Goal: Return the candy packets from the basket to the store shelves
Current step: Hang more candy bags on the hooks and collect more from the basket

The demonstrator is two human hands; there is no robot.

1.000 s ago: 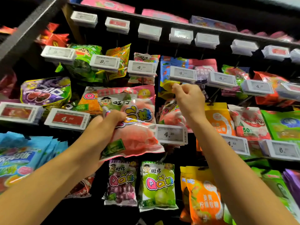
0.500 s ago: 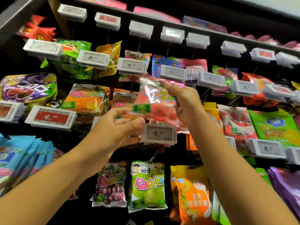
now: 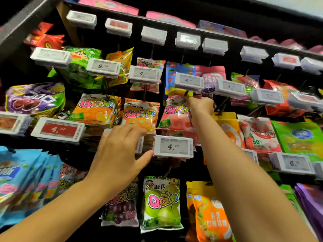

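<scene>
The right hand (image 3: 201, 109) is pinching the top edge of the pink peach candy packet (image 3: 175, 117), fingers curled around its header right where it meets the hook, just below the upper row of price tags. The packet is now hanging upright in its own column, above the 4.20 price tag (image 3: 173, 146), where 0.5 s ago it was being held loose and tilted in front of the display, and 1 s ago it was lying in the left hand instead. The left hand (image 3: 120, 154) is no longer holding anything: its fingers are spread and relaxed, the thumb touching the left edge of that price tag and the fingertips resting near the orange candy packet (image 3: 140, 116) in the next column. Whether the hole in the header is fully threaded onto the hook cannot be told, since the right hand is covering it. Judging from this, the packet is nearly returned to the shelf; what is left is probably letting go and checking that it hangs. The basket is not in view, so how many packets are remaining cannot be told.
</scene>
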